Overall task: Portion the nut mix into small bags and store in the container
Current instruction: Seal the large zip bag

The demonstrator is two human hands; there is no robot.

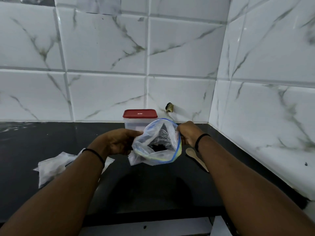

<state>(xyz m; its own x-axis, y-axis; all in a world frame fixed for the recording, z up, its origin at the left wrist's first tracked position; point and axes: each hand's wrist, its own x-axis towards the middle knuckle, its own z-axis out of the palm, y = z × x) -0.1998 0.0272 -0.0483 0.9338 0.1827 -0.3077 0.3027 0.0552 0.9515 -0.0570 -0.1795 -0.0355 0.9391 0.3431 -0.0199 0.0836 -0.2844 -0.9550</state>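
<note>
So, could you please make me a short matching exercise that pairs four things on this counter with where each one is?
Things:
1. zip bag
2. container
3. wooden spoon
4. small bags

Places:
A. lying on the counter under the left forearm
B. held open between both hands
C. lying beside the right wrist
D. standing against the tiled wall, red lid on

Pairs: 1-B, 2-D, 3-C, 4-A

one zip bag (158,143), one red-lidded container (140,120), one wooden spoon (196,157), two hands (119,142)
</note>
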